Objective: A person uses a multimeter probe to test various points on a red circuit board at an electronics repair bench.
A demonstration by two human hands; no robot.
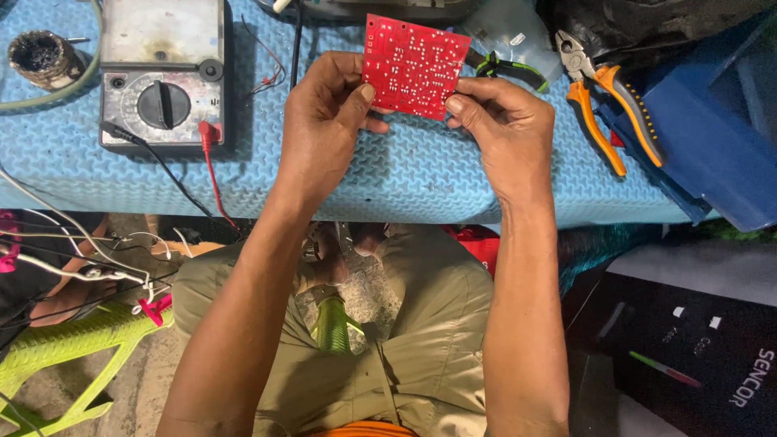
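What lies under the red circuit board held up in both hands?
Below the red circuit board shows blue textured mat; green-handled pliers stick out at its right edge. Whatever lies directly beneath the board is covered. The left hand and right hand pinch its lower corners.

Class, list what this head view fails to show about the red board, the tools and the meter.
- Red circuit board: far face turned away; edges covered by left hand and right hand.
- Green-handled pliers: jaws hidden behind board.
- Multimeter: top cut off by frame edge.

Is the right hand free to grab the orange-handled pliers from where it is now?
Probably not yet: the right hand and left hand both pinch the red circuit board. The orange-handled pliers lie uncovered beside it on the blue mat.
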